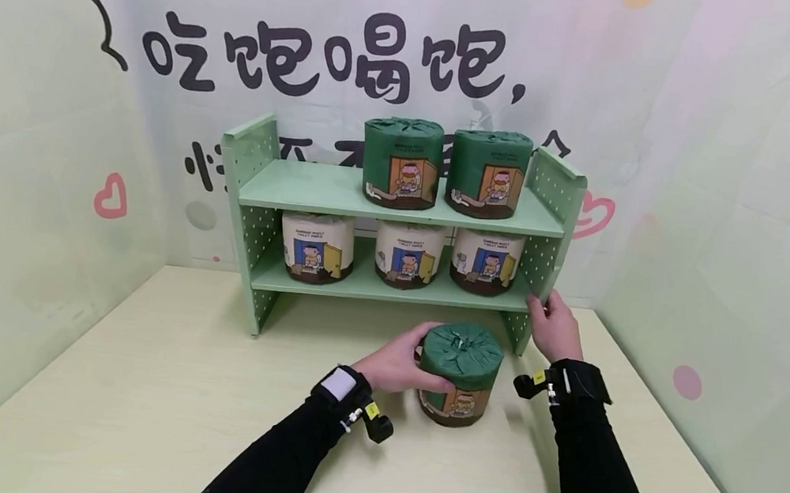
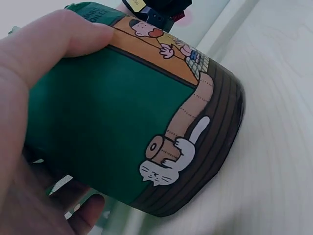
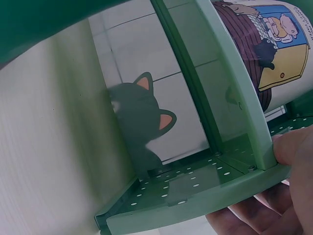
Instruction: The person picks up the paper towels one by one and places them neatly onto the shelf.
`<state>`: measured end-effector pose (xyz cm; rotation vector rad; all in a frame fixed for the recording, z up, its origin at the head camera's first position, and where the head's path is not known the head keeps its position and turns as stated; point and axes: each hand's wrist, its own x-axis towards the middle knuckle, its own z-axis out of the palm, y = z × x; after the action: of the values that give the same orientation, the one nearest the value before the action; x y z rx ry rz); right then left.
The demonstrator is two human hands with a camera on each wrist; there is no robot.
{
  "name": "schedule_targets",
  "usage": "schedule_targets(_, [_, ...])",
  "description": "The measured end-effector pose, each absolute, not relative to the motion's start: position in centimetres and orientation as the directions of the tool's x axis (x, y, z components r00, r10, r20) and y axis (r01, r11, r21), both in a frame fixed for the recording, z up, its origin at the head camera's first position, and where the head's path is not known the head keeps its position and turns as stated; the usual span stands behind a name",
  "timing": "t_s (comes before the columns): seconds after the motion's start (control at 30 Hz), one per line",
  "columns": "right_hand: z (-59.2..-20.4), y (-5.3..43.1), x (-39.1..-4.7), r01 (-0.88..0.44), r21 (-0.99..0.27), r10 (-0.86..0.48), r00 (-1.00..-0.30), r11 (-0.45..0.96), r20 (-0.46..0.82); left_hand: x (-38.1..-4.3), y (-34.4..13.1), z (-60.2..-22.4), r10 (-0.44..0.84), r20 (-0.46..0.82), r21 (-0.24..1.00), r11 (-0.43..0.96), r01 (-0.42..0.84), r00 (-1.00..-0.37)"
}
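Observation:
In the head view my left hand [image 1: 398, 362] grips a green-wrapped toilet paper roll [image 1: 464, 358], thumb across its front and fingers round the far side. The roll is close over the table, in front of the shelf's right end. Up close, the left wrist view shows a white cat printed on the wrapper [image 2: 98, 117]. My right hand [image 1: 555, 329] holds the right side panel of the light green two-tier shelf [image 1: 390, 295]. Its thumb and fingers [image 3: 239, 218] lie on either side of the panel's edge in the right wrist view.
Two green-wrapped rolls, a left one [image 1: 403, 164] and a right one [image 1: 489, 175], stand on the upper tier. Three white-wrapped rolls [image 1: 408, 256] line the lower tier. A pale wooden table [image 1: 160, 383] lies beneath, with printed curtains [image 1: 711, 229] around it.

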<state>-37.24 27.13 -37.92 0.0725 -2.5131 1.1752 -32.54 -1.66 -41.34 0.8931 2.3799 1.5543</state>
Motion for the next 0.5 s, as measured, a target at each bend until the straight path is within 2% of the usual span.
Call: schedule_targets(0.5, [-37.9, 27.1, -37.1, -0.206, -0.731, 0.100, -0.931, 0.651, 0.352, -32.0, -2.8, -39.3, 0.575, 0.235, 0.896, 0.184, 0.404, -0.783])
